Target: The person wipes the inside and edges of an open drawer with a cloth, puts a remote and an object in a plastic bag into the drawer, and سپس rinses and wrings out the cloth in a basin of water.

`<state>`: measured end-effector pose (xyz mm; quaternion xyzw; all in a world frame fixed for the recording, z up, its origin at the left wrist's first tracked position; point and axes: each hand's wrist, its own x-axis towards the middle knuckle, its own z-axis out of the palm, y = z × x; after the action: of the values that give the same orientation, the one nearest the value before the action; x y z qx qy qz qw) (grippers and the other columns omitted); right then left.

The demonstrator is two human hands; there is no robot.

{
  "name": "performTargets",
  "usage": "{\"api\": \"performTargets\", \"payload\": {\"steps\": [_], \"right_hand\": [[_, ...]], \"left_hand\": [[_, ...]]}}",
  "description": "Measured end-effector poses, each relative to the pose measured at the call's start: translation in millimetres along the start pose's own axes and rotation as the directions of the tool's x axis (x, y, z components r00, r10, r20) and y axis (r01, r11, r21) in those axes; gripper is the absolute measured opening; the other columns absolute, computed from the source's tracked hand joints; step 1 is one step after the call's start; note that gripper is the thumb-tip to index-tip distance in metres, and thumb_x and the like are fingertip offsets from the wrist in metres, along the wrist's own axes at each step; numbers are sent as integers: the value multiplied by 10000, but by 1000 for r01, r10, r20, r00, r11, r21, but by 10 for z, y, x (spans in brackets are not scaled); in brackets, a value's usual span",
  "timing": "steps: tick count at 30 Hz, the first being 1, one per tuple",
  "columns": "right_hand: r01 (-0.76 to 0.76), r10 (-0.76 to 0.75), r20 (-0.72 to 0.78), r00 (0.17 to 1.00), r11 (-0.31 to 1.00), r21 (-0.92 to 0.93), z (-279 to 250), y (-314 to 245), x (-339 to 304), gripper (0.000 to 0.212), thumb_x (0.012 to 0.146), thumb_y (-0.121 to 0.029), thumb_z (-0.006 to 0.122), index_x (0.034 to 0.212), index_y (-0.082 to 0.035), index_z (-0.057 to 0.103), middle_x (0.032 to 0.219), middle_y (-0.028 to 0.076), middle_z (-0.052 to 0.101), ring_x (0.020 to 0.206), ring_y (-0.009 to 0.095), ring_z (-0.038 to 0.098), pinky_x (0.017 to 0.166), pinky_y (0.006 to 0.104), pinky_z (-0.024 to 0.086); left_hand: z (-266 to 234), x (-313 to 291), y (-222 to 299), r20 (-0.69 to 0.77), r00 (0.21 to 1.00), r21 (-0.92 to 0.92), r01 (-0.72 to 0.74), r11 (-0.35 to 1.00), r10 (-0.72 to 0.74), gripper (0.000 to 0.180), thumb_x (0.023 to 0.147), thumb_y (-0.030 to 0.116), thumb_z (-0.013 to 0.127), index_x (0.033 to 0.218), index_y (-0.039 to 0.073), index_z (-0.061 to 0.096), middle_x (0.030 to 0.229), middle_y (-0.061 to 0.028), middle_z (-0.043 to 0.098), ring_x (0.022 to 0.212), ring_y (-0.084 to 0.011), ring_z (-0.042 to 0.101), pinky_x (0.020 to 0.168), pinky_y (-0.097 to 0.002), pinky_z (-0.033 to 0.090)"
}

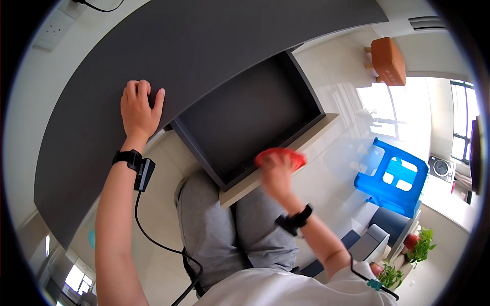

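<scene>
Open drawer, blurred red object

Blue plastic stool, brown stool, plants

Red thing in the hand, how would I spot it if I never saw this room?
Find the dark grey desk with its open drawer pulled out over the person's lap. At the drawer's front edge, the right hand grips a small red thing, blurred, maybe a cloth. It is the only red thing by the desk; the stools stand far off on the floor.
</scene>
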<state>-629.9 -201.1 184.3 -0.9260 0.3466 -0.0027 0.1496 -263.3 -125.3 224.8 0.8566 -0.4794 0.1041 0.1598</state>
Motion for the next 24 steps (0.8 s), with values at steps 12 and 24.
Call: {"api": "performTargets", "payload": {"steps": [12, 24], "right_hand": [[222, -246, 54, 968, 935, 276, -59, 98, -220, 376, 672, 3, 564, 1018, -114, 651, 1119, 26, 559, 1090, 262, 473, 884, 436, 390], [-156, 147, -122, 982, 986, -64, -642, 2361, 1085, 144, 752, -72, 544, 780, -104, 682, 938, 23, 605, 1039, 253, 497, 882, 420, 366]], "left_hand": [[-16, 39, 24, 4, 1000, -25, 0, 1000, 1, 260, 872, 287, 590, 849, 82, 432, 882, -76, 433, 849, -277, 483, 738, -401, 404], [-19, 67, 63, 25, 1000, -21, 2, 1000, -2, 252, 870, 275, 588, 862, 70, 442, 890, -82, 429, 863, -283, 470, 746, -396, 393]]}}
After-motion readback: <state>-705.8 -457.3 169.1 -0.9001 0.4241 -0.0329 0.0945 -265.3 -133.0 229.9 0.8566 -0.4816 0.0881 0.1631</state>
